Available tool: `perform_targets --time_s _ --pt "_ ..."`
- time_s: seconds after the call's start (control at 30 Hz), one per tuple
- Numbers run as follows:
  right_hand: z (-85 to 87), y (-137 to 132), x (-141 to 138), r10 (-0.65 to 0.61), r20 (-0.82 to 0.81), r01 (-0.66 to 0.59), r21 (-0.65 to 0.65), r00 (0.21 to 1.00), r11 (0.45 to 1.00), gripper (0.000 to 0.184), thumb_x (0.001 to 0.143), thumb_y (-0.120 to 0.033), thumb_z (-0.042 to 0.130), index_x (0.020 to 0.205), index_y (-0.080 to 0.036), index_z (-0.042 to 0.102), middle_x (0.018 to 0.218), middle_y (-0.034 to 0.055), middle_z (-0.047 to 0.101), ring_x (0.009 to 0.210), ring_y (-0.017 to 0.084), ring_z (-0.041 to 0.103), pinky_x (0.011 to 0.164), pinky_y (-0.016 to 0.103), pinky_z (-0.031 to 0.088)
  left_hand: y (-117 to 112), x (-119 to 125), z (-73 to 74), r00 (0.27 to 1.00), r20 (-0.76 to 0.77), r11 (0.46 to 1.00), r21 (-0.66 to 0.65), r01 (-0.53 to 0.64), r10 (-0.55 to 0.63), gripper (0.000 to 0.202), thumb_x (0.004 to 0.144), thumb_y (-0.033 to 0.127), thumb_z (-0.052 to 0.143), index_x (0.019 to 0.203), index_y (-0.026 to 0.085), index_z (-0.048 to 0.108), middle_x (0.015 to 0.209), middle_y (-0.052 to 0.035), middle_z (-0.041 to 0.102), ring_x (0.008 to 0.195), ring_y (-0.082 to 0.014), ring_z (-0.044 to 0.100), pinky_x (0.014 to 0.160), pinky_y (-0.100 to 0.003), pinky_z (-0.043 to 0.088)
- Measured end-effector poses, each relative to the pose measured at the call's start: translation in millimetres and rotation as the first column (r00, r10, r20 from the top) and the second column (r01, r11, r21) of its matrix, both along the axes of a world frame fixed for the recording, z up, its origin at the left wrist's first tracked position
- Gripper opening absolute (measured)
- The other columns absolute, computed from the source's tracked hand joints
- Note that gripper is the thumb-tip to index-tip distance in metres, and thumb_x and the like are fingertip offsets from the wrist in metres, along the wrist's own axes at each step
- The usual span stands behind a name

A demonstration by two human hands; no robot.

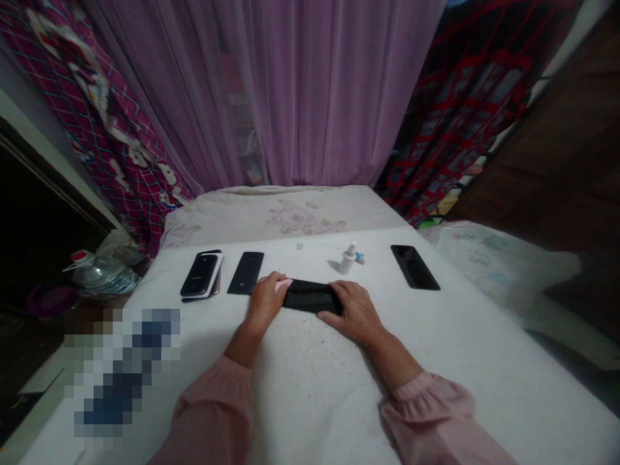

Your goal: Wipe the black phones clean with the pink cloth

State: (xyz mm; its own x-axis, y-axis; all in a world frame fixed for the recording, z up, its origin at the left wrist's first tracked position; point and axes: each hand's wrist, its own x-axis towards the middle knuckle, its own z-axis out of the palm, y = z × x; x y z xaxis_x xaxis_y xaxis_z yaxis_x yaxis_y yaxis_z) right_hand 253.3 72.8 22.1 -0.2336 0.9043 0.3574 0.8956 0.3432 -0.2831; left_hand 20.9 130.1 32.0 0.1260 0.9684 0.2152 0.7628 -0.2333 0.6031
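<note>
A glossy black phone (310,296) lies sideways over the white cloth between my two hands. My right hand (356,311) grips its right end, with the thumb along the near edge and the fingers at the far edge. At the left end, my left hand (265,302) is closed on a small pink cloth (283,285) that touches the phone. Part of the cloth is hidden under the fingers. Just left of that hand lies a dark phone (246,272). Beyond the phone in my hands stands a small white spray bottle (347,259).
A stack of phones (199,274) sits on the left, and another black phone (415,267) lies on the right. A small blue-and-white item (360,258) is beside the bottle. A tiny grey square (299,246) lies farther back. Purple curtains (320,97) hang behind the table.
</note>
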Motion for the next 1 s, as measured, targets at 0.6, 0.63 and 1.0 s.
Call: perform_targets --time_s 0.6,0.63,1.0 --pt "-1.5 1 4 0.019 0.011 -0.019 0.018 1.000 1.000 0.066 0.078 -0.057 0.068 0.125 -0.011 0.060 0.120 0.0188 0.063 0.110 0.034 0.057 0.094 0.049 0.044 6 -12 -1.5 0.988 0.073 0.990 -0.022 0.139 -0.137 0.009 0.082 0.032 0.067 0.082 0.023 0.066 0.110 -0.0050 0.073 0.105 -0.0229 0.064 0.093 -0.035 0.048" --pt "-1.5 1 5 0.021 0.009 -0.021 0.016 1.000 1.000 0.066 0.078 -0.056 0.068 0.125 -0.011 0.060 0.121 0.0188 0.063 0.110 0.034 0.057 0.095 0.049 0.044 6 -14 -0.9 0.984 0.077 0.986 -0.031 0.164 -0.161 0.009 0.080 0.031 0.068 0.080 0.023 0.066 0.113 -0.0053 0.072 0.108 -0.0232 0.064 0.095 -0.036 0.047" --pt "-0.7 1 8 0.025 -0.023 -0.025 -0.001 0.999 1.000 0.060 0.082 -0.052 0.064 0.129 -0.016 0.057 0.127 0.0173 0.061 0.116 0.034 0.055 0.096 0.050 0.042 3 -33 8.8 0.915 0.091 0.902 -0.158 0.402 -0.392 0.014 0.078 0.036 0.072 0.080 0.022 0.068 0.137 -0.0094 0.058 0.130 -0.0255 0.049 0.109 -0.041 0.037"
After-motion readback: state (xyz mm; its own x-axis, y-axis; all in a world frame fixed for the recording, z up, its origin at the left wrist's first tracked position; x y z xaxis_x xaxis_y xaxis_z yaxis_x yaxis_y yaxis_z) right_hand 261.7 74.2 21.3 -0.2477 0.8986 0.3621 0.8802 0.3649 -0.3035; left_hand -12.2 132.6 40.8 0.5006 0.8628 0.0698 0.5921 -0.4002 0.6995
